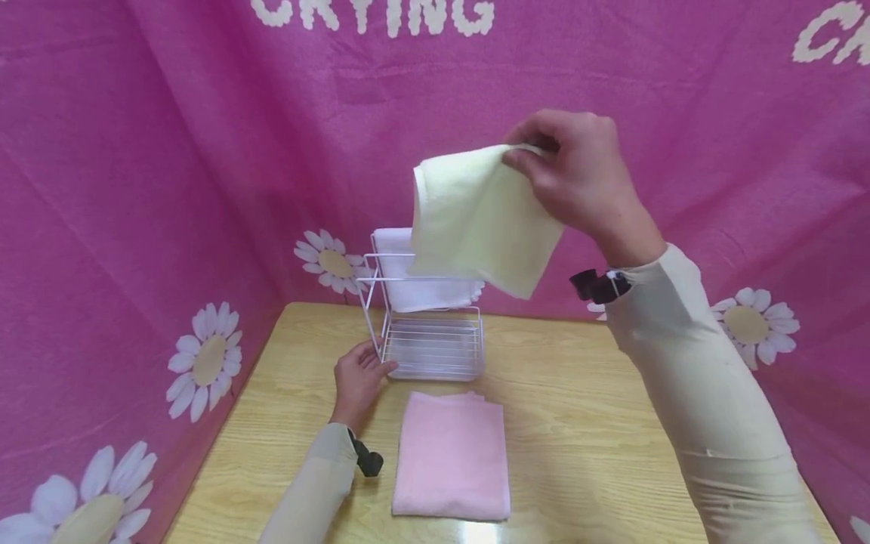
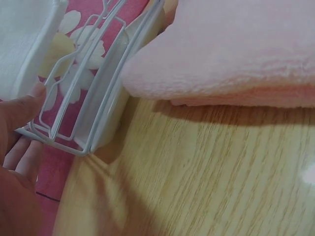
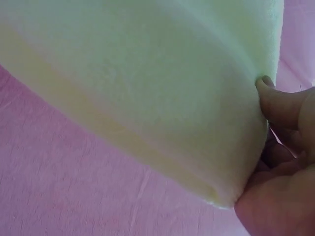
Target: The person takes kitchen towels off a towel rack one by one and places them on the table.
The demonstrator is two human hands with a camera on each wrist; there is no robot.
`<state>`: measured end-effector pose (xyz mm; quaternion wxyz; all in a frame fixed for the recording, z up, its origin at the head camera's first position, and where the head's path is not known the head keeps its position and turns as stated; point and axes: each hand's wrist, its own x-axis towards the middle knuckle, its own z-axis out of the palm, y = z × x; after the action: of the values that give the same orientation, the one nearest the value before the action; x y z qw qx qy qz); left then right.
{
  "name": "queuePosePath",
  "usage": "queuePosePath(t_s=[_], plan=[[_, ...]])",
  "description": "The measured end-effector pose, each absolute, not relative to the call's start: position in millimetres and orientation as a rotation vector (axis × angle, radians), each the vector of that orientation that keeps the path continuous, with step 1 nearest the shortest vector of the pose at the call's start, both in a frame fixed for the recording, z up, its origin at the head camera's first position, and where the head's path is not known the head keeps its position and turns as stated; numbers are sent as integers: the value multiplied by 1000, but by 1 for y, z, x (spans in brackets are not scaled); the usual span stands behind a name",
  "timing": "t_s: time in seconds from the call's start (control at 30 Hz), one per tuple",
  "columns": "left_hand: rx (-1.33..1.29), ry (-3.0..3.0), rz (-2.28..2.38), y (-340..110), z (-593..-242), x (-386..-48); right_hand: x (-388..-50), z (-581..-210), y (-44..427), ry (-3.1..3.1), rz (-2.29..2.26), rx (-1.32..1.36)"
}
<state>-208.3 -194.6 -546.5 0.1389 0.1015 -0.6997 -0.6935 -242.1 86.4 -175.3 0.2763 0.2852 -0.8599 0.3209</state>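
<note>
My right hand (image 1: 578,174) is raised above the table and pinches the top edge of a pale yellow towel (image 1: 479,219) between thumb and fingers. The towel hangs down in front of the upper part of a white wire rack (image 1: 435,349) and hides some of it. Over the rack's upper bars drapes a white towel (image 1: 435,296). Low on the rack's left side, my left hand (image 1: 358,381) holds the frame, its thumb (image 2: 29,101) and fingers on either side of the wire. A folded pink towel (image 1: 450,457) lies flat before the rack.
Everything stands on a light wooden table (image 1: 564,423). Behind it and to the left hangs a magenta cloth (image 1: 224,151) with white daisies and lettering. A clear tray sits in the rack's base.
</note>
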Motion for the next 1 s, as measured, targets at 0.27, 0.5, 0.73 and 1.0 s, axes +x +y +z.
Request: queuePosePath(t_s=[0.27,0.5,0.73,1.0], plan=[[300,-2020,-1983,-194,-547,-208,-232,-185,114,-2256,816,759],[289,-2012,-1978,-194,-548,-209,-225,-195,133,-2231,821,750],[283,-2020,-1968,-194,-548,-211,-219,-207,152,-2233,812,724],[292,-2032,-1969,-194,-549,-210,-214,-228,171,-2296,785,689]])
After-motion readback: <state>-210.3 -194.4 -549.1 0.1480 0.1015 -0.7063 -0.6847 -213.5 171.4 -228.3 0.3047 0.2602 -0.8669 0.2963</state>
